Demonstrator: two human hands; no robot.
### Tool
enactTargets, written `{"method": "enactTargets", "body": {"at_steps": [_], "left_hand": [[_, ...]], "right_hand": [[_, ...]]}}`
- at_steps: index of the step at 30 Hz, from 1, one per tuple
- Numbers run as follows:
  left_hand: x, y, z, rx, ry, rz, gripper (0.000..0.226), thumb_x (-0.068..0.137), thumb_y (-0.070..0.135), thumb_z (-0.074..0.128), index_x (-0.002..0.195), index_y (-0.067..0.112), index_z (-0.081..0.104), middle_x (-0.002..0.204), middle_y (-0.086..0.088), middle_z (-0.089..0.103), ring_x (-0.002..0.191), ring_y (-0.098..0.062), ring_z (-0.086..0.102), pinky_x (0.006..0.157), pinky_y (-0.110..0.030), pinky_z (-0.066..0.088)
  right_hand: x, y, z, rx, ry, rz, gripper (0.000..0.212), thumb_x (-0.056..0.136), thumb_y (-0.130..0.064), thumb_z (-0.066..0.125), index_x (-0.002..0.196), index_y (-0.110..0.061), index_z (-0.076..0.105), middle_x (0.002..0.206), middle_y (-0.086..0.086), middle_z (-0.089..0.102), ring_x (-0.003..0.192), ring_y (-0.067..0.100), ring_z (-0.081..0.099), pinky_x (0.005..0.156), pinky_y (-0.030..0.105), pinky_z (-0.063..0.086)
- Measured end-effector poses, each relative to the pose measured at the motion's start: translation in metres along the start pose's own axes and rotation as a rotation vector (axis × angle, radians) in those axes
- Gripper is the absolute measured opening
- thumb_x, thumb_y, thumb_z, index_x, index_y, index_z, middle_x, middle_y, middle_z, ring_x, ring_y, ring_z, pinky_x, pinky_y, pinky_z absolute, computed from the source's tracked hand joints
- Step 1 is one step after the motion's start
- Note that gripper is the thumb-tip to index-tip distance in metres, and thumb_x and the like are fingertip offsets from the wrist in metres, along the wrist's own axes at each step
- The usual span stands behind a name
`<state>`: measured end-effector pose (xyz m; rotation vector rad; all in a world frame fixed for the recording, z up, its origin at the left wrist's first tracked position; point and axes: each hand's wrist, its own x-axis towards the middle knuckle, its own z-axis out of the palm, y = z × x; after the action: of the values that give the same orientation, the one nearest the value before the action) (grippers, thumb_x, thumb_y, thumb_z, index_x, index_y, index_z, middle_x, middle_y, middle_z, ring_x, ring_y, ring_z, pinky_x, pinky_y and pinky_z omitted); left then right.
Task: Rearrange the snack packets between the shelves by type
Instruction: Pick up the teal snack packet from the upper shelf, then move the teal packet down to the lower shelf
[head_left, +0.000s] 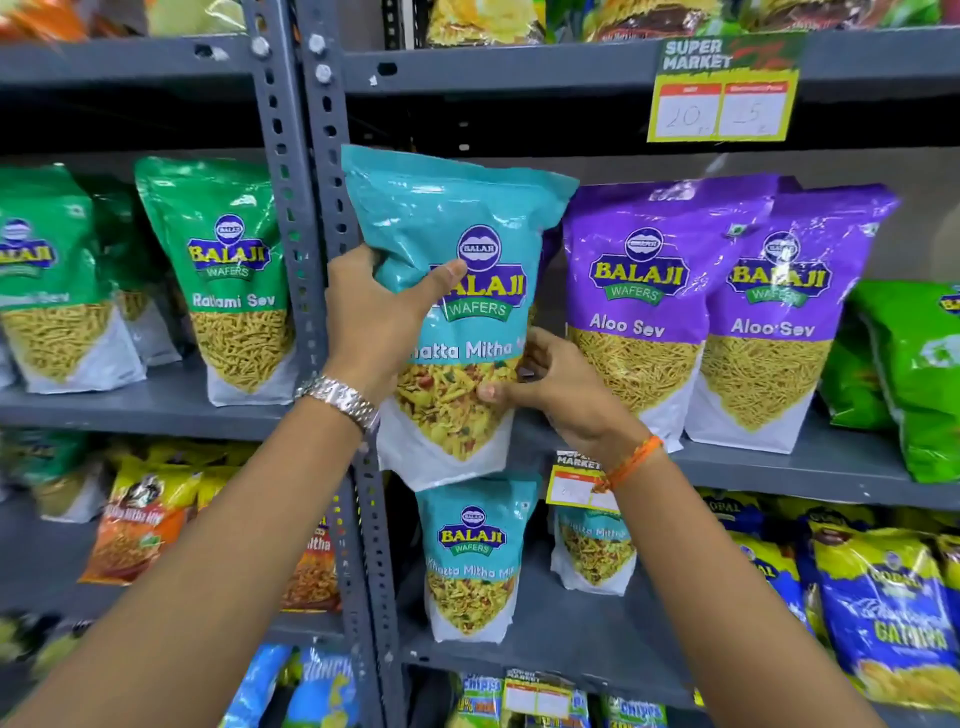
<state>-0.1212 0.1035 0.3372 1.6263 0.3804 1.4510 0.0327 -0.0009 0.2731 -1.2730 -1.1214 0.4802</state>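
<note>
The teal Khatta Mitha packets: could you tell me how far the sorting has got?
Done: two Aloo Sev packets stand together. In hand: both hands, left and right, hold one teal packet. Left: it belongs with its teal mates a shelf lower.

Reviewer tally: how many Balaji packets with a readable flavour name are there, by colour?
Teal Khatta Mitha: 3, one held, two on the shelf below
Purple Aloo Sev: 2
Green Ratlami Sev: 2
Total: 7
</note>
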Motion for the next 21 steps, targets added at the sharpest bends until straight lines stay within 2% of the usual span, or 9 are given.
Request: {"method": "enactTargets", "body": {"at_steps": [2,4,8,10,13,15,17,19,21], "left_hand": [[-0.016,0.011,-0.004,-0.097,-0.068,-0.045,0.035,0.075,0.017,0.086,0.107,0.009,0.072,0.106,-0.006,0.079,0.097,-0.024,0.077,0.081,-0.043,0.063],[-0.038,0.019,-0.004,-0.157,-0.124,-0.103,0.032,0.079,0.01,0.082,0.108,0.009,0.071,0.103,-0.003,0.08,0.093,-0.019,0.077,0.075,-0.035,0.062],[-0.094,0.01,0.002,-0.238,-0.211,-0.224,0.038,0.077,0.007,0.077,0.114,0.004,0.068,0.098,0.002,0.081,0.087,-0.013,0.077,0.068,-0.024,0.061],[-0.126,-0.005,0.007,-0.276,-0.241,-0.258,0.042,0.071,0.007,0.077,0.113,0.006,0.069,0.103,0.001,0.081,0.09,-0.014,0.077,0.071,-0.024,0.06],[-0.184,-0.04,0.025,-0.291,-0.247,-0.336,0.044,0.066,0.005,0.078,0.109,0.008,0.07,0.105,0.0,0.08,0.091,-0.014,0.076,0.073,-0.024,0.06],[-0.218,-0.071,0.036,-0.267,-0.234,-0.399,0.042,0.062,0.005,0.079,0.103,0.01,0.072,0.1,0.003,0.081,0.088,-0.011,0.076,0.073,-0.024,0.06],[-0.245,-0.108,0.048,-0.211,-0.232,-0.451,0.038,0.063,0.002,0.08,0.099,0.012,0.072,0.094,0.008,0.081,0.085,-0.009,0.076,0.073,-0.024,0.06],[-0.267,-0.146,0.059,-0.162,-0.253,-0.524,0.039,0.068,-0.005,0.081,0.1,0.017,0.073,0.096,0.009,0.081,0.09,-0.011,0.076,0.078,-0.031,0.061],[-0.277,-0.18,0.068,-0.111,-0.292,-0.588,0.04,0.072,-0.006,0.081,0.099,0.022,0.074,0.098,0.009,0.081,0.093,-0.012,0.076,0.081,-0.037,0.06]], "right_hand": [[-0.019,-0.009,-0.003,0.06,-0.082,0.01,0.067,0.06,0.009,0.083,0.122,-0.004,0.061,0.114,0.007,0.074,0.102,0.014,0.071,0.088,0.025,0.059],[-0.042,-0.014,-0.008,0.067,-0.178,0.032,0.064,0.061,0.011,0.081,0.12,-0.007,0.064,0.113,0.007,0.076,0.104,0.019,0.072,0.089,0.03,0.06],[-0.097,0.005,-0.031,0.08,-0.223,0.084,0.06,0.066,0.018,0.079,0.11,-0.02,0.066,0.104,-0.009,0.08,0.102,0.008,0.074,0.079,0.02,0.059],[-0.125,0.029,-0.044,0.102,-0.22,0.131,0.061,0.064,0.015,0.08,0.112,-0.019,0.064,0.102,-0.011,0.081,0.1,0.006,0.074,0.077,0.019,0.059],[-0.167,0.09,-0.063,0.122,-0.202,0.224,0.06,0.066,0.027,0.074,0.114,-0.008,0.063,0.101,-0.004,0.081,0.096,0.009,0.075,0.078,0.022,0.06],[-0.189,0.129,-0.073,0.127,-0.197,0.283,0.063,0.064,0.023,0.077,0.121,0.003,0.06,0.108,0.006,0.079,0.1,0.016,0.074,0.083,0.029,0.06],[-0.205,0.166,-0.085,0.119,-0.181,0.35,0.068,0.064,0.021,0.077,0.127,0.01,0.055,0.114,0.006,0.077,0.102,0.017,0.072,0.085,0.03,0.06],[-0.215,0.201,-0.098,0.093,-0.142,0.417,0.07,0.067,0.023,0.075,0.132,0.007,0.053,0.116,0.0,0.077,0.105,0.015,0.072,0.087,0.029,0.06],[-0.217,0.232,-0.11,0.038,-0.105,0.455,0.072,0.065,0.014,0.081,0.131,0.0,0.055,0.114,-0.007,0.078,0.108,0.013,0.072,0.09,0.032,0.06]]}}
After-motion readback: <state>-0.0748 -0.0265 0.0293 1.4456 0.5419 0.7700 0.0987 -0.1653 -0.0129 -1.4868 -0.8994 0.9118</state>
